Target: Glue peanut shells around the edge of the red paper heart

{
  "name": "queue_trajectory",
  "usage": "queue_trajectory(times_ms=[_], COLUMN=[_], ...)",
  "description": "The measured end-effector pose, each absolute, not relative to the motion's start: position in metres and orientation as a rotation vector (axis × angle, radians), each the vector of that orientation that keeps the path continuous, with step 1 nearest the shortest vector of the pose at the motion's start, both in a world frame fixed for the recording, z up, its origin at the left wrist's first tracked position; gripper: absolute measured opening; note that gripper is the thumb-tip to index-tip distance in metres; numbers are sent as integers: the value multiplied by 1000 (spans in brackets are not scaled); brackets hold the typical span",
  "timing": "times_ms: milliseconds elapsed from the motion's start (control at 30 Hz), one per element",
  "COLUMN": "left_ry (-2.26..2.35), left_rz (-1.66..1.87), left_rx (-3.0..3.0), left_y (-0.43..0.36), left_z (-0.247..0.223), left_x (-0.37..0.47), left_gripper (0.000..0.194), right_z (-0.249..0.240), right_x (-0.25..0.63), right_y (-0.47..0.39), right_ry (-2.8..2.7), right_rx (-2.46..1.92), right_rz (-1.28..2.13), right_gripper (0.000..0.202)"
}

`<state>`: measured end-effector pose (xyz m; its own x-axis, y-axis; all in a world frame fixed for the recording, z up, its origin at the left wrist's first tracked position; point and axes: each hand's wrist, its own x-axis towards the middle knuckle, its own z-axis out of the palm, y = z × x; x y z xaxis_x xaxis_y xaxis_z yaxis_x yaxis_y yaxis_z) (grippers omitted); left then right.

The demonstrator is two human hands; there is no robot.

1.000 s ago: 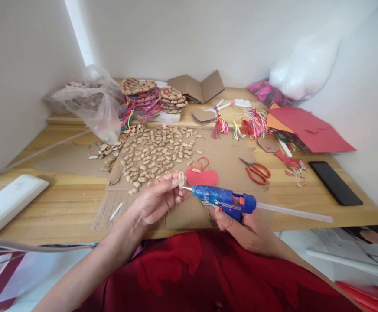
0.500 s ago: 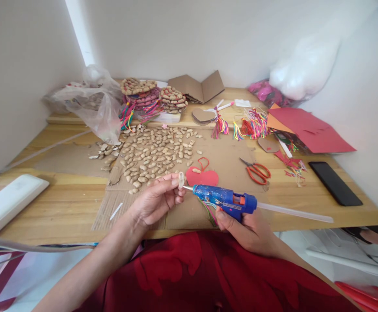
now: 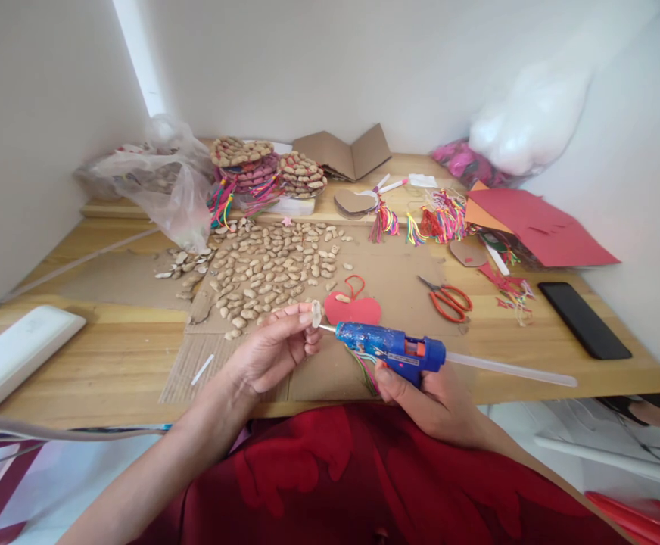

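Note:
Between the thumb and fingers of my left hand (image 3: 276,344) is a peanut shell (image 3: 315,312), its pale inner side showing. My right hand (image 3: 426,401) grips a blue hot glue gun (image 3: 390,348), whose metal nozzle points left and meets or nearly meets the shell's lower end. A clear glue stick (image 3: 512,369) juts from the back of the gun. Just behind the nozzle lies a red paper heart (image 3: 356,310) with a red cord loop and one peanut shell on it. Colourful threads (image 3: 364,369) show beneath the gun, partly hidden.
Many peanut shells (image 3: 273,265) cover the cardboard sheet (image 3: 390,265). Orange-handled scissors (image 3: 449,299) and a black phone (image 3: 584,319) lie to the right. Peanut-covered pieces (image 3: 301,174) are stacked behind, beside a plastic bag (image 3: 176,189). Red paper (image 3: 540,223) sits at back right.
The glue gun's rear and its glue stick have shifted very slightly left. Both hands otherwise keep their place, the nozzle still at the peanut shell.

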<state>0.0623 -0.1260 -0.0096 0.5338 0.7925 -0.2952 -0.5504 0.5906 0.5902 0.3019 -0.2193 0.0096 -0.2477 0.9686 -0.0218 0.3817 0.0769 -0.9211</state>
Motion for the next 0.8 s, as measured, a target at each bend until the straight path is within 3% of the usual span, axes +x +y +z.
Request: queue_trajectory(times_ms=[333,467,567,800], left_ry=[527,601,740,1050], left_rz=[871,899,917,656], left_rx=[584,686,848,1632], left_y=[-117,-107,-94,-67], left_z=[-3,3,10,13], left_x=[58,56,56,90], left_gripper=[28,34,39,29], right_z=[14,5,-4,-17], right_x=[298,308,322,340], right_y=[-216,-204,-190,-155], right_ry=[-1373,-1123,-1036,-1115], right_rx=[-1424,-1380,-1357,-1581], right_rz=[1367,1253,1127,900], right_gripper=[34,38,30,30])
